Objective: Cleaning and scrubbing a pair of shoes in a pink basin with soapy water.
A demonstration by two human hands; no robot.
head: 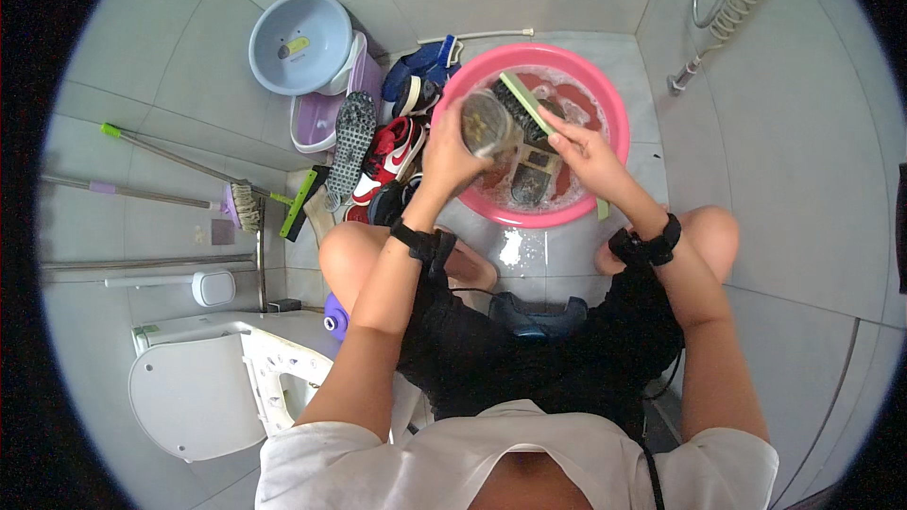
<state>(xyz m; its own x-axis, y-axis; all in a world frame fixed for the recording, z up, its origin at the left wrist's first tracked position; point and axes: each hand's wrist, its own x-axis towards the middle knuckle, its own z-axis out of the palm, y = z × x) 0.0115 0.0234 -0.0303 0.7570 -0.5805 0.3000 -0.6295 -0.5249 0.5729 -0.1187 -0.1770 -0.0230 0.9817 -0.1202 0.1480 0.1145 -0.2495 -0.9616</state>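
A round pink plastic basin holds cloudy, sudsy water over a reddish bottom. My left hand grips a wet shoe at the basin's left side, its worn sole end facing up. In my right hand is a scrubbing brush with a pale green back and dark bristles, its bristle side towards the shoe; whether they touch is not clear. A second dark shoe or sole lies in the water below the brush.
Left of the basin lie a red and white sneaker, a patterned sole and blue slippers. A blue basin rests on purple tubs. Further left are a floor squeegee, a mop and a toilet.
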